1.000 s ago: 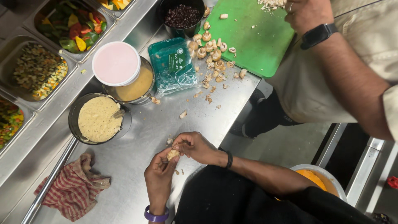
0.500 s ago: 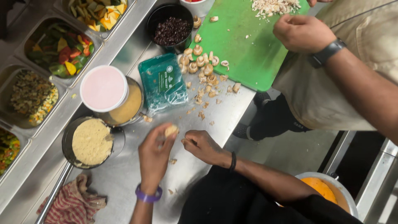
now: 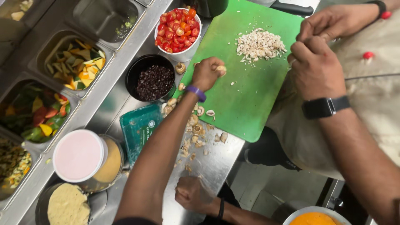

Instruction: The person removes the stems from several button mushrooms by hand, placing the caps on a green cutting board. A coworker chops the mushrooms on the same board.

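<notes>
My left hand [image 3: 207, 73], with a purple band at the wrist, reaches out over the near-left corner of a green cutting board [image 3: 250, 104] and pinches a small pale mushroom piece [image 3: 221, 68]. My right hand [image 3: 193, 193], a dark band on its wrist, rests curled in a loose fist on the steel counter [image 3: 216, 164]; nothing shows in it. Several whole and peeled mushrooms [image 3: 194, 121] lie scattered along the board's left edge. A pile of chopped mushroom [image 3: 260, 43] sits at the far side of the board.
A co-worker's hands [image 3: 318, 62], one wearing a black watch, work beside the chopped pile. A white bowl of cherry tomatoes [image 3: 177, 27], a black bowl of dark beans [image 3: 155, 81], a teal packet [image 3: 139, 125], a pink-lidded tub [image 3: 79, 154] and inset vegetable trays [image 3: 77, 62] line the left.
My left hand has carried the mushroom piece from near my body up onto the cutting board. My right hand has stayed low on the counter and closed.
</notes>
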